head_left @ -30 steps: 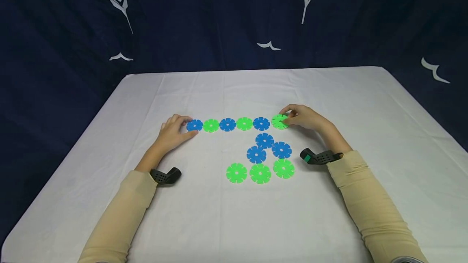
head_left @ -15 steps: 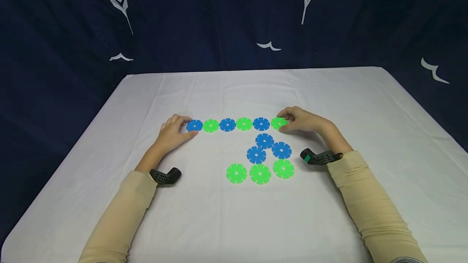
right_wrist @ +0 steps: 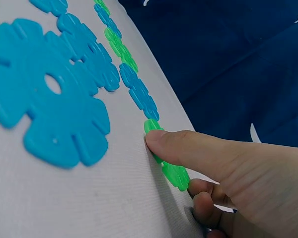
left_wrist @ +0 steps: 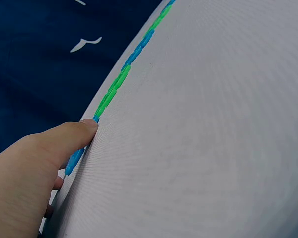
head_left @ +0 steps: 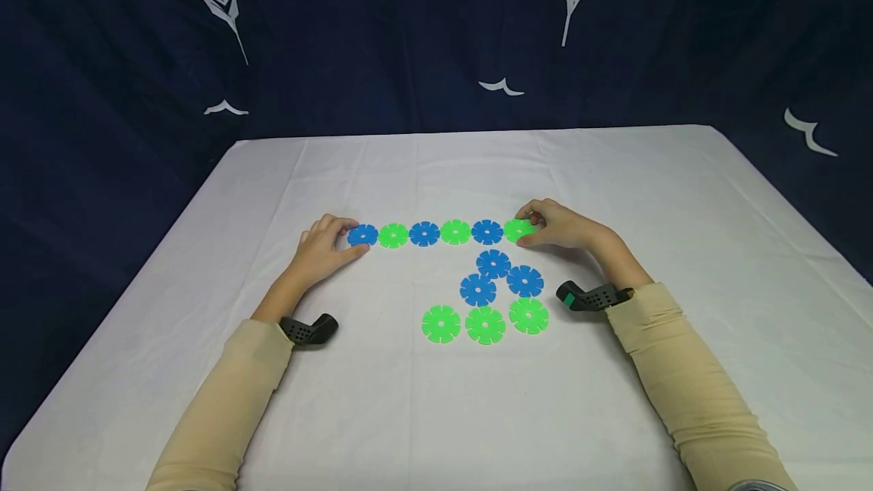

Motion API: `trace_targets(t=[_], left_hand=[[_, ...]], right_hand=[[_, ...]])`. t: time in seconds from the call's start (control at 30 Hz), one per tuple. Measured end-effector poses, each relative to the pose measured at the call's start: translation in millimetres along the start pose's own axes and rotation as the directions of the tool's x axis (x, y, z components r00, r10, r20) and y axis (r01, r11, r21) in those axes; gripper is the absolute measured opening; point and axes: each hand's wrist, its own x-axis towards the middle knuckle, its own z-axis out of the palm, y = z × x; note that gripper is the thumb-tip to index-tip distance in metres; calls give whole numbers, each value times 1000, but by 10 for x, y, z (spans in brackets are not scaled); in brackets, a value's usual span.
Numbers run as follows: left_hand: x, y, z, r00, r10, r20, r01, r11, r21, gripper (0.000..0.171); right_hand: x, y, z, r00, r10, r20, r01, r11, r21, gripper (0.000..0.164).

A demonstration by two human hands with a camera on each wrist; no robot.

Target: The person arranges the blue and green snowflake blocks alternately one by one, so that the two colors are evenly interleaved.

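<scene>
Row (head_left: 425,234): six flat, notched discs are laid in a line along the table (head_left: 382,400), about parallel with its far edge (blue and green by turns).
Left hand (head_left: 317,252): the blue end disc (head_left: 363,234), nearest the left edge, is pinched between thumb and curled fingers.
Right hand (head_left: 566,226): the green end disc (head_left: 518,230), toward the right edge, is pinched likewise, flat on the cloth; whether its blue neighbour is touched cannot be told.
Inner discs (head_left: 455,232): four are set between the held ends.
Loose blues (head_left: 478,289): three are clustered on the row's near-edge side, toward its right end.
Loose greens (head_left: 486,325): three are spread side by side, nearer still to the near edge.
Wrists: a black mount (head_left: 310,329) is worn on each, beside a tan sleeve (head_left: 218,400).
Backdrop (head_left: 409,36): dark blue cloth, printed with white birds, is hung beyond the far edge.
</scene>
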Motion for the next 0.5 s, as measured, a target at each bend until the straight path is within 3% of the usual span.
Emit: trace_targets(t=[0.5], left_hand=[[-3,-3,0,1000,5,-3,-5,1000,1,58]], right_hand=[[-1,-1,6,1000,12,-2,-12,1000,-5,55]])
